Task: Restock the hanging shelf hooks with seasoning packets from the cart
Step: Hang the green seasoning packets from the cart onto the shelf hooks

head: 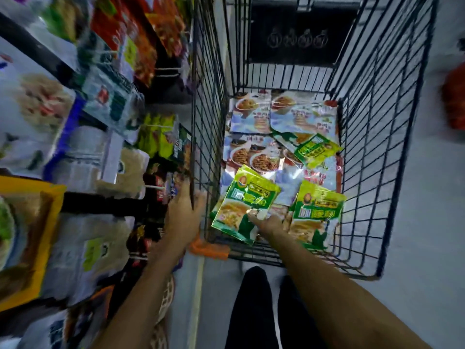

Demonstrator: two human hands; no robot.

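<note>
- The right hand (267, 222), inside the cart (377, 137), pinched the lower edge of a green seasoning packet (245, 202) in its grip.
- The left hand (183, 215) sat at the cart's wall, 9 o'clock of the packet; its grip was too blurred to tell.

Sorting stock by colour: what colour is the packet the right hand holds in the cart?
The packet is green and yellow; the head view shows it.
</note>
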